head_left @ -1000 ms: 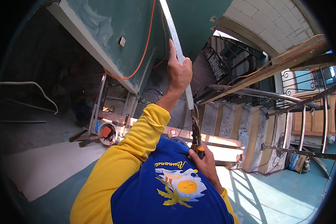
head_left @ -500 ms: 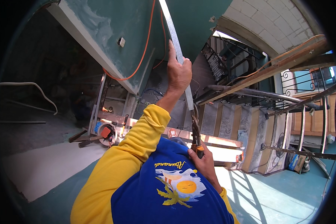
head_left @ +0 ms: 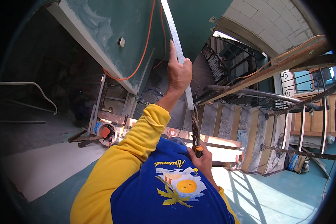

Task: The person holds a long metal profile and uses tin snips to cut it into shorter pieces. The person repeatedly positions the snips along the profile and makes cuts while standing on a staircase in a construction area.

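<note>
Away from hands, bucket (red block)

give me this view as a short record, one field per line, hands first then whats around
left hand: grips a grey metal bar, index finger pointing along it
right hand: holds an orange-handled tool near the shirt
tool position: dark metal end at the bar's lower end
bar position: slants upward, running out of the picture's top
behind: green wall, orange cable
right side: stairs, wooden beam
</note>
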Demonstrator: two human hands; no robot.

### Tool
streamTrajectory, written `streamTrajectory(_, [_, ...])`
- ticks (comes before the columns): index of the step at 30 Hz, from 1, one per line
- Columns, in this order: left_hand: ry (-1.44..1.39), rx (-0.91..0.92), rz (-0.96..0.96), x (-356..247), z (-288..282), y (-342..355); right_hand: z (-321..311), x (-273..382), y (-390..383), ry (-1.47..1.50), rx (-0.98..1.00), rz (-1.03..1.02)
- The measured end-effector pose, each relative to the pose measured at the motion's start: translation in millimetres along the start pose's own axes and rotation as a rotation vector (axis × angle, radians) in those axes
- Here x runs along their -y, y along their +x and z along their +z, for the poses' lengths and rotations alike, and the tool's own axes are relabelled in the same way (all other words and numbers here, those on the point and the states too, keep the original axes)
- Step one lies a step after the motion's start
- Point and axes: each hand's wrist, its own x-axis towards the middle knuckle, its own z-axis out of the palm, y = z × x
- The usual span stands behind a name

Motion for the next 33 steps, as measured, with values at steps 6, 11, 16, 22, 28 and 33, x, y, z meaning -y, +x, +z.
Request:
streamTrajectory(6, [-0.067, -0.009, 0.005, 3.8, 0.3, 1.6, 3.6, -10.6, 1.8, 0.025, 0.030, -0.037])
streamTrajectory(11, [-0.243, 0.052, -0.227, -38.6, -6.3, 0.2, -16.7, -8.1, 4.0, 0.150, 0.244, 0.103])
streamTrajectory(16, [-0.578, 0.167, -0.342, -46.4, -20.3, 13.3, -30.0, -3.7, -2.5, 0.204, 0.381, 0.159])
streamTrajectory(22, [-0.751, 0.294, -0.341, -39.1, -24.4, 10.2, -36.7, 12.6, 3.6, 0.204, 0.407, 0.119])
streamTrajectory(28, [-0.832, 0.341, -0.326, -36.2, -26.7, 6.4, -42.2, 11.0, 6.4, 0.239, 0.441, 0.177])
streamTrajectory(33, [-0.895, 0.351, -0.307, -41.7, -26.3, 8.2, -47.8, 11.9, 4.9, 0.264, 0.457, 0.176])
